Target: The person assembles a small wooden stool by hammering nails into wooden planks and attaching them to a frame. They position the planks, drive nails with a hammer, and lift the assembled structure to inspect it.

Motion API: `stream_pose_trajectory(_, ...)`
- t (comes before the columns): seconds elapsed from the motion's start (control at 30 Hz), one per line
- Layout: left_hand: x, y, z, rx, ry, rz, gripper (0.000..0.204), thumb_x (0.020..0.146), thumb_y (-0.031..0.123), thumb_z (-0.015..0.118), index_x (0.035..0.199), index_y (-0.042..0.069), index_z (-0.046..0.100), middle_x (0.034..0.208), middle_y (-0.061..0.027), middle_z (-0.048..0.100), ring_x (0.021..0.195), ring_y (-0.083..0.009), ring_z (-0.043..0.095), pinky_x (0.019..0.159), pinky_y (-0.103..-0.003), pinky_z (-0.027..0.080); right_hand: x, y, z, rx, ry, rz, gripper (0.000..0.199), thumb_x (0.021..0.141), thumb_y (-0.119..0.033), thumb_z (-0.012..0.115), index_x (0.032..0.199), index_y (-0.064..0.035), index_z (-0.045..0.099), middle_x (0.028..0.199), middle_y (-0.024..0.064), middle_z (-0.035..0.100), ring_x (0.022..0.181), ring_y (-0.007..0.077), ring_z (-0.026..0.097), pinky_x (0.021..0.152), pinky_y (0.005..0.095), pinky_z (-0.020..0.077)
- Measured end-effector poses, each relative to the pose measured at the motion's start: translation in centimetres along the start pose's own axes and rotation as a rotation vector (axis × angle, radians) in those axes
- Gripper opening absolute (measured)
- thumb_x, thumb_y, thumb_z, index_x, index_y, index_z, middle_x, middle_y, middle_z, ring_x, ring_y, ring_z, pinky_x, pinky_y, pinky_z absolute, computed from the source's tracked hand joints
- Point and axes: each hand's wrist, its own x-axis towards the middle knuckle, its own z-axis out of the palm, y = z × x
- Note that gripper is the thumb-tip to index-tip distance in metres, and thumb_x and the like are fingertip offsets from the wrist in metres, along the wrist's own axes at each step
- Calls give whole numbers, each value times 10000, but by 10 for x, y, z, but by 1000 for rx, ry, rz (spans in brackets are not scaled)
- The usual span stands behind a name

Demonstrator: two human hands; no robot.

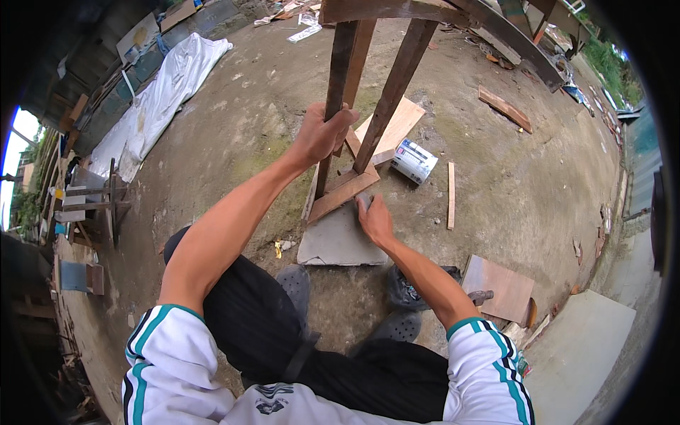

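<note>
A dark wooden frame with several slim legs stands in front of me, its top rail reaching the upper edge of the view. My left hand is wrapped round one of the legs partway down. At the foot of the frame, a lighter wooden crosspiece joins the legs and rests over a grey slab. Beside the crosspiece's right end, my right hand is closed, with a small grey piece between thumb and fingers. What that piece is made of cannot be made out.
A tin can lies on its side by a pale board. Right of it are a thin wooden strip and a plank. A hammer rests on a plywood piece, near a black bag. White sheeting lies left.
</note>
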Motion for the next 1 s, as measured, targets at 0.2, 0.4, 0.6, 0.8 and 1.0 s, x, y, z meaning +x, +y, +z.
stream_pose_trajectory(0.2,23,-17,-42,40,-98,-80,333,909,221,564,622,78,476,539,-13,476,467,-99,465,464,-298,366,3,-29,49,8,114,215,549,958,-460,555,1152,51,506,1117,317,621,1009,496,617,878,549,477)
stream_pose_trajectory(0.4,3,-41,-66,-99,107,-60,294,901,159,565,634,82,471,556,19,440,468,-68,388,443,-278,289,-9,-50,53,-79,51,316,536,948,-461,571,1161,28,512,1127,294,626,1029,474,624,876,542,485)
stream_pose_trajectory(0.6,-32,-50,-88,-156,218,14,296,902,127,573,635,98,449,528,36,405,437,-65,353,417,-277,253,-5,-50,48,-390,-87,34,465,946,-427,582,1042,27,559,1001,244,675,950,426,658,817,498,530)
stream_pose_trajectory(0.8,-65,-51,-87,-147,223,32,314,911,186,550,651,102,396,522,18,366,440,-87,344,440,-280,300,-8,-35,55,-437,-151,-151,453,959,-412,551,987,39,576,875,263,684,873,446,665,759,518,535)
stream_pose_trajectory(1.0,-75,-60,-101,-156,222,36,361,922,275,524,634,120,371,519,19,320,447,-102,321,459,-286,294,-9,-8,-13,-416,-309,-153,380,965,-407,545,1030,-35,585,899,228,697,877,441,663,786,532,514)
